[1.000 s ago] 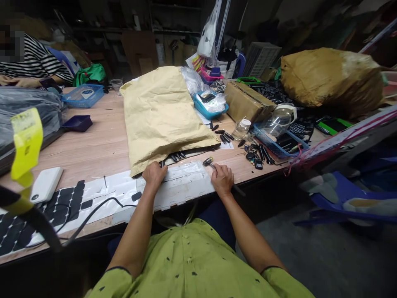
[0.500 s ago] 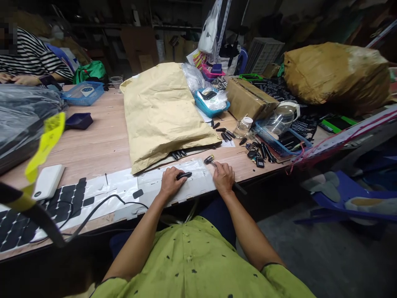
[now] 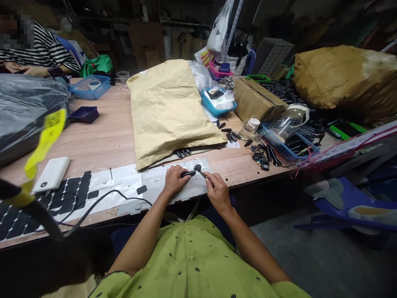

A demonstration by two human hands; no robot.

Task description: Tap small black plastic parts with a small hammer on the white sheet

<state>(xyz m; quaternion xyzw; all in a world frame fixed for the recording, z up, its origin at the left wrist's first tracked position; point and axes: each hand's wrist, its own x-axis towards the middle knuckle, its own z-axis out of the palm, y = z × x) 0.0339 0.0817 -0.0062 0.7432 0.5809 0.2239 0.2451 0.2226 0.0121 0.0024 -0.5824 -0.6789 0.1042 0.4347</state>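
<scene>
On the white covered strip (image 3: 155, 190) at the table's front edge, my left hand (image 3: 174, 179) is closed around a slim black piece (image 3: 188, 174). Its far end sticks out to the right; its exact kind is too small to tell. My right hand (image 3: 217, 190) grips a small hammer (image 3: 197, 167) by its handle. The hammer's round head sits right by the tip of the black piece; whether they touch I cannot tell. Beyond my hands, several similar black pieces (image 3: 182, 153) poke out from under a large beige paper bag (image 3: 170, 107).
To the right stand a glass jar (image 3: 249, 127), a blue basket (image 3: 276, 142) with a clear jug, and a cardboard box (image 3: 257, 99). A white power bank (image 3: 52, 174) and cable lie left. A person in striped sleeves (image 3: 56, 51) sits across at far left.
My right hand has turned and moved the hammer head left, from beside the strip's right end to the tip of the black piece. My left hand keeps its hold. The view has shifted slightly.
</scene>
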